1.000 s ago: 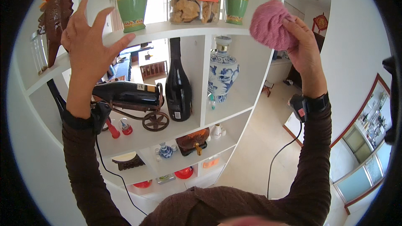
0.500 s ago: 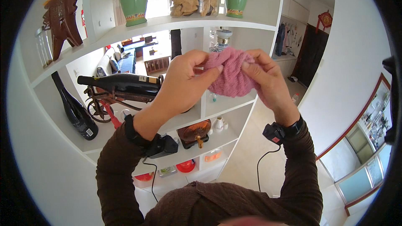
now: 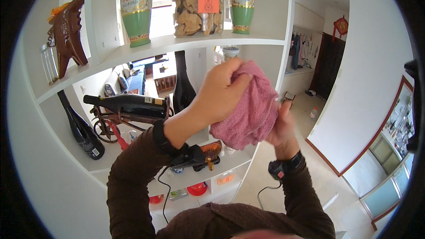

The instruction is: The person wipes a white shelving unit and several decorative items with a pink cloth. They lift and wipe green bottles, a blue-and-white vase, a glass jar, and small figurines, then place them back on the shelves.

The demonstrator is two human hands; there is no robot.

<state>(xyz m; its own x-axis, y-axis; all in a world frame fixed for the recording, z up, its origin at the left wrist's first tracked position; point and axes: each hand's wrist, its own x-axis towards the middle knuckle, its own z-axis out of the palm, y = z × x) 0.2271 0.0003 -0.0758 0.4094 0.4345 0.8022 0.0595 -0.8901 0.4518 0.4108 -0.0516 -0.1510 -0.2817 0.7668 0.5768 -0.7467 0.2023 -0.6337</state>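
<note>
A bunched pink cloth [image 3: 248,114] hangs between my hands in front of the white shelf unit. My left hand [image 3: 221,90] is closed on its upper left part, thumb over the top fold. At the cloth's right edge is my right hand [image 3: 283,126], slightly blurred; its thumb points up and some fingers are hidden behind the fabric. Just behind the cloth stands a bottle with a pale, rounded top [image 3: 230,52], mostly covered. A dark wine bottle [image 3: 182,84] stands upright behind my left wrist.
Green bottles [image 3: 136,15] flank a jar of dried slices [image 3: 190,13] on the upper shelf. A wine bottle lies on a cart-shaped rack [image 3: 106,129], beside a leaning dark bottle [image 3: 82,126]. Lower sits an amber barrel-shaped container [image 3: 212,149]. A doorway [image 3: 330,57] is at right.
The cloth has opened out from a compact bunch and hangs lower. My right hand has moved down along its edge, and my left hand has shifted down and right. The view has tilted upward.
</note>
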